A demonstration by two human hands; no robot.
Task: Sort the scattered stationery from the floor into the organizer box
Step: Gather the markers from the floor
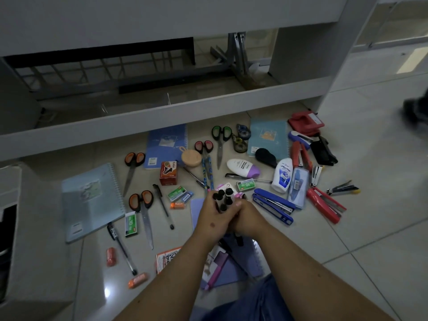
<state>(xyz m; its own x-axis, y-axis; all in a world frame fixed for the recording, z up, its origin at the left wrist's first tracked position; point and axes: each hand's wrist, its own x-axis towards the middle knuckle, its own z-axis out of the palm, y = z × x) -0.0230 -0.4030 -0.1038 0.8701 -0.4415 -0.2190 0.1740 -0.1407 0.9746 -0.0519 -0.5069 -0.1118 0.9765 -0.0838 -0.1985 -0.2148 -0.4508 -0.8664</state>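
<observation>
Gripping a bundle of black markers (222, 198) upright, the left hand (212, 220) and the right hand (246, 222) press together around the shafts, fingers curled and clamped on the bundle, with the capped ends projecting above the knuckles. Judged from this layout, the sort is at an early stage: one group of like items is gathered in the hands, and nearly all other stationery lies loose on the floor (370, 181). Beyond the fingertips lie green-handled scissors (221, 144), red-handled scissors (205, 150), a round tan case (191, 158) and a blue notebook (165, 145). To the left of the left hand lie two orange-handled scissors (141, 213), a red box (168, 173), staple boxes (131, 223), black pens (163, 206), orange erasers (111, 257) and a pale spiral notebook (91, 201). To the right of the right hand lie a blue stapler (273, 206), a red stapler (325, 205), a white lotion bottle (281, 176), a white and purple dispenser (243, 168), a teal notebook (268, 137) and a red hole punch (305, 122). Below the wrists a purple notebook (234, 267) lies partly covered by the forearms. A white container (14, 228) stands far to the left of the left hand at the picture edge; it cannot be confirmed as the organizer box, and its contents are not visible. The surface is glossy pale tile with visible joints and a light reflection. White furniture (162, 112) with an open lower frame spans the area beyond the items, and the room is dim.
</observation>
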